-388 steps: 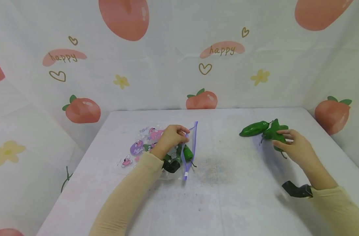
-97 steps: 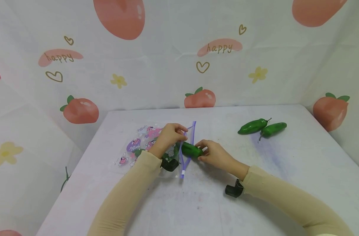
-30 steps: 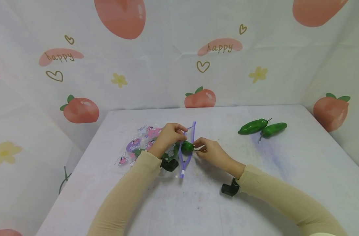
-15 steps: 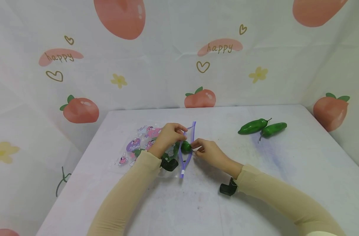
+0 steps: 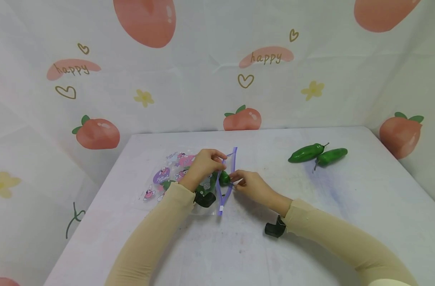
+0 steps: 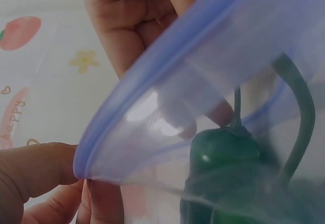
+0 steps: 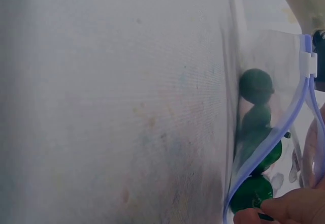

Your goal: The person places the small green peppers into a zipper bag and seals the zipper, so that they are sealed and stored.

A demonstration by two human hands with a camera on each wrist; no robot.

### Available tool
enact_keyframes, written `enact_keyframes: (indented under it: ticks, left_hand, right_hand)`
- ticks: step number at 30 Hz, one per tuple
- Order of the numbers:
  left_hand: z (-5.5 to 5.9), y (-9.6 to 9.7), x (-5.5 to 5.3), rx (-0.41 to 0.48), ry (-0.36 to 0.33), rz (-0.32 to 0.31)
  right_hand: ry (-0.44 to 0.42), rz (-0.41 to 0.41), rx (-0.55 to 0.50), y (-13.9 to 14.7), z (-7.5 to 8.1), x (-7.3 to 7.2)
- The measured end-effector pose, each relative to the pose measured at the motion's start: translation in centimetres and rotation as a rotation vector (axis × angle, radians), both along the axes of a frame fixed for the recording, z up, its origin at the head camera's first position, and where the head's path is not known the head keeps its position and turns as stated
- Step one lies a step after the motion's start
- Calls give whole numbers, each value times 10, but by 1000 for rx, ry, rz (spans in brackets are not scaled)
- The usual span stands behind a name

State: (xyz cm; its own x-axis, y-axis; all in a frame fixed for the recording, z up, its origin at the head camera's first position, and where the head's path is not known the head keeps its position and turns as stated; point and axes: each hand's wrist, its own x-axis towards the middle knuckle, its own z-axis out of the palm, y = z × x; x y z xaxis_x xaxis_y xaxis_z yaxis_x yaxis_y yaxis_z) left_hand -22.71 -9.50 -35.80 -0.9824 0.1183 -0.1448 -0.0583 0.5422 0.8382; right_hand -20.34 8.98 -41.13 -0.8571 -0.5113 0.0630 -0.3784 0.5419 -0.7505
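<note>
A clear zip bag [image 5: 164, 176] with pink cartoon prints and a purple zip edge lies left of the table's middle. My left hand [image 5: 204, 167] pinches the rim of its mouth between thumb and fingers, holding it apart. Several green peppers show inside through the plastic. At the mouth is a green pepper [image 5: 224, 178], stem end outward and most of its length within the bag. My right hand [image 5: 256, 187] has its fingertips at that stem end; in the right wrist view thumb and finger pinch around the stem of this pepper [image 7: 251, 189].
Two more green peppers, one longer [image 5: 307, 153] and one beside it [image 5: 332, 157], lie at the back right of the white table [image 5: 267, 254]. A white slider [image 5: 221, 208] sits at the near end of the zip. A printed cloth hangs behind.
My right hand has brought a green pepper from the right to the bag and moved left, sliding it deeper through the mouth. My left hand keeps its hold on the rim.
</note>
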Motion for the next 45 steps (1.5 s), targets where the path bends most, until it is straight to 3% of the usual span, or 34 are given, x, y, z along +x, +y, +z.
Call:
enact_keyframes:
  ticks: [20, 38, 45]
  left_hand:
    - [-3, -1, -1, -6, 9, -1]
    - [-2, -2, -1, 10, 11, 4]
    - [-3, -1, -1, 13, 10, 0]
  right_hand:
    - [-28, -8, 3, -1, -1, -1]
    - [-89, -61, 28, 8, 11, -1]
    - [-52, -39, 21, 13, 20, -1]
